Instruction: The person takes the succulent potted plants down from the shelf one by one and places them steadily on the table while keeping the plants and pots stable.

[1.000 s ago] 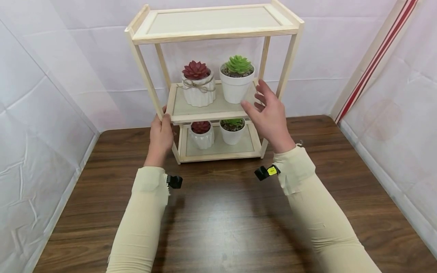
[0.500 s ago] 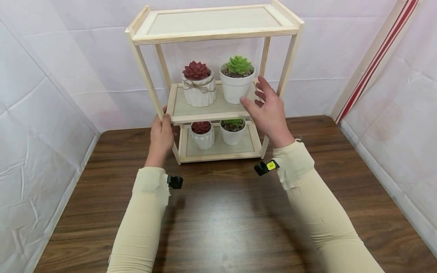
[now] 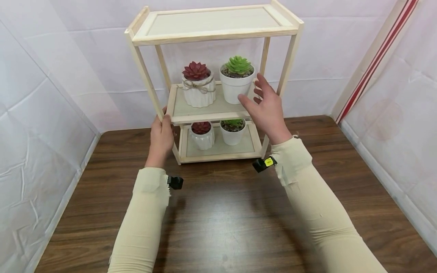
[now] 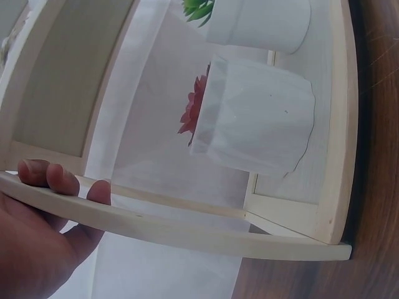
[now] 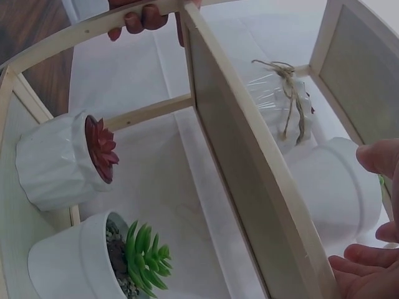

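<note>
A light wooden three-tier shelf [image 3: 218,35] stands at the back of the table. My left hand [image 3: 161,136] grips its left front post at the middle tier; in the left wrist view the fingers [image 4: 61,179] curl round that post [image 4: 162,227]. On the middle tier stand a red succulent in a white pot with a twine bow [image 3: 199,94] and a green succulent in a smooth white pot [image 3: 235,90]. My right hand [image 3: 268,110] is beside the green one's pot, thumb and fingers spread; contact cannot be told.
On the bottom tier stand a smaller red succulent pot [image 3: 203,141] and a smaller green succulent pot [image 3: 233,137]. The brown wooden table [image 3: 218,212] extends in front. White cloth walls [image 3: 385,94] enclose the back and sides.
My right hand has moved slightly up and left, closer to the green succulent's pot on the middle tier. The left hand, shelf and pots have stayed in place.
</note>
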Motion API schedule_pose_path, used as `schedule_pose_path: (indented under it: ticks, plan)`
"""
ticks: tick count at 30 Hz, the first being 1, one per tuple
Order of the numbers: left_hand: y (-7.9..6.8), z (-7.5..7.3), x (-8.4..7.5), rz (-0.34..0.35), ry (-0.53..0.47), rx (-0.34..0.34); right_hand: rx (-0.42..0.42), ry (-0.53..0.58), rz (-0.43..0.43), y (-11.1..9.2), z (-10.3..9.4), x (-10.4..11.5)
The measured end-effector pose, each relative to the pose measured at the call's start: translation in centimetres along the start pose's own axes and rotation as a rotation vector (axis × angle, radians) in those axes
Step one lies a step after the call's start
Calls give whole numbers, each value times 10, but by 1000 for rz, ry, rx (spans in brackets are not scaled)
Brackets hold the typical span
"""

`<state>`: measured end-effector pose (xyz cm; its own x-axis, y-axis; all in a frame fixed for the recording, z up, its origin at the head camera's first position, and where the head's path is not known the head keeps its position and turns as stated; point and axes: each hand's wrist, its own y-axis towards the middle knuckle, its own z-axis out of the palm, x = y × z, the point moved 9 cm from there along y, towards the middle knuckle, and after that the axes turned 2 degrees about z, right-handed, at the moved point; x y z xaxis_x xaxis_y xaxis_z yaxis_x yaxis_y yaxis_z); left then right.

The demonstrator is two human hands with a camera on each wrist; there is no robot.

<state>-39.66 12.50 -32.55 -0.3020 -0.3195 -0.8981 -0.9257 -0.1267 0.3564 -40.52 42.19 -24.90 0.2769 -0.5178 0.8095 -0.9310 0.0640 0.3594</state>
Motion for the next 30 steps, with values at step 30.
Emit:
schedule_pose_path:
  ticks: [30]
  plan:
    - [0, 0, 0, 14, -11, -10, 26, -73, 39, 15, 7, 5]
